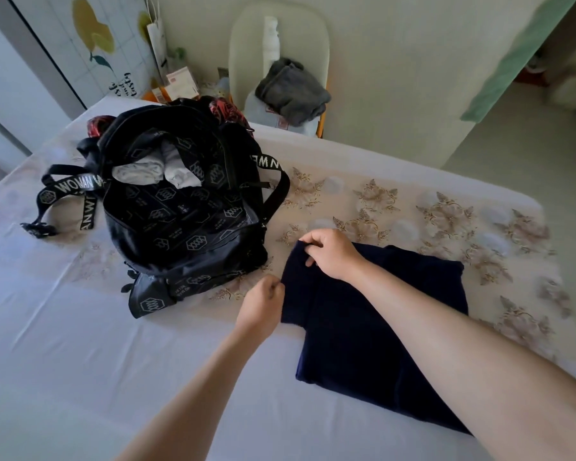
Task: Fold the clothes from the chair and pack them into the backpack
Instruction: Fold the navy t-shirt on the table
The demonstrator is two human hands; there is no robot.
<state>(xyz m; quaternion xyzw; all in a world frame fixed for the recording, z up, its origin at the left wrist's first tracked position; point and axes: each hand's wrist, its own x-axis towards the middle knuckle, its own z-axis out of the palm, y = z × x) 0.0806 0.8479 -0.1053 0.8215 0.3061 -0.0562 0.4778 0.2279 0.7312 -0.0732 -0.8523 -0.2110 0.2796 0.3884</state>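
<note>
A dark navy garment (356,331) lies partly folded on the bed, to the right of the backpack. My right hand (331,252) pinches its far left corner. My left hand (263,306) grips the garment's left edge nearer to me. The black backpack (183,221) lies open on the bed at the left, with white folded clothes (153,171) inside. Behind the bed stands a pale chair (280,38) with a grey garment (291,89) and a light one beneath it on the seat.
The bed (64,344) has a white sheet with a floral patterned area at the right. The backpack's lettered straps (70,189) trail to the left. A paper bag and boxes (177,81) stand by the wall behind. A doorway opens at the far right.
</note>
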